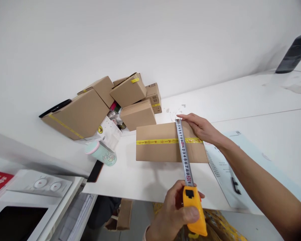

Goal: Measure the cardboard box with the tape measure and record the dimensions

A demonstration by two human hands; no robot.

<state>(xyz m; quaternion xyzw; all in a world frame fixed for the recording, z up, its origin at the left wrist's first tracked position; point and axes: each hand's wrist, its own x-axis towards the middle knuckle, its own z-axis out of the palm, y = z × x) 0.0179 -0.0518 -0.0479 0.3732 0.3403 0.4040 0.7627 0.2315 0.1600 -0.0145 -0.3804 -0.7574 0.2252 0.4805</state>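
Observation:
A brown cardboard box (157, 152) lies on the white table, with yellow printed tape running lengthwise along it. My left hand (174, 212) grips the yellow case of a tape measure (197, 217) at the table's near edge. From the case, the silver blade (185, 160) is drawn out across the box's width, near its right part. My right hand (199, 127) is at the box's far edge, its index finger at the blade's hooked end and its other fingers curled against the box. Whether the thumb pinches the blade is hidden.
Several cardboard boxes (132, 90) are piled against the wall. A mint tumbler (104, 154) stands at left beside a dark flat phone-like item (95, 172). At right lie papers (223, 174) with a black pen (235, 185); a dark bottle (293, 52) stands far right.

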